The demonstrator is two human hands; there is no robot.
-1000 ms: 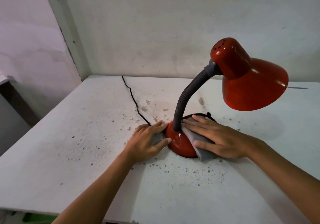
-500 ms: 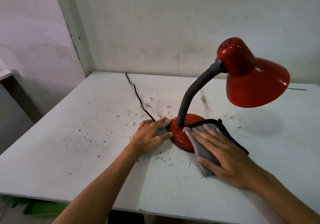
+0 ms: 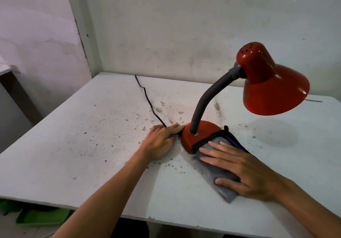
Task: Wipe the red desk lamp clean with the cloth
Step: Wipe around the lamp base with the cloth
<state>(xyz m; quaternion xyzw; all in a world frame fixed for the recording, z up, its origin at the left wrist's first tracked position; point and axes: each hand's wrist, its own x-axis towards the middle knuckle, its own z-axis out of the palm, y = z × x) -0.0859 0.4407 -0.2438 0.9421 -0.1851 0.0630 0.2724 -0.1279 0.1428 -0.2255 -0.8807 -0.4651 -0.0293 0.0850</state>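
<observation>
The red desk lamp stands on the white table, with its round red base (image 3: 199, 132), a grey bendable neck (image 3: 208, 97) and a red shade (image 3: 269, 84) tilted to the right. A grey cloth (image 3: 215, 175) with a dark edge lies half over the base's right front side and trails onto the table. My right hand (image 3: 245, 171) lies flat on the cloth with fingers spread, pressing it down. My left hand (image 3: 162, 140) rests flat on the table against the base's left side, over the black cord.
The black power cord (image 3: 147, 99) runs from the base to the back of the table (image 3: 83, 154). The tabletop is speckled with dirt spots. Walls close off the back and left. Something green (image 3: 40, 215) lies on the floor below the front edge.
My right hand has slid the cloth off the base's top, down and toward me on the right. The left hand stayed beside the base.
</observation>
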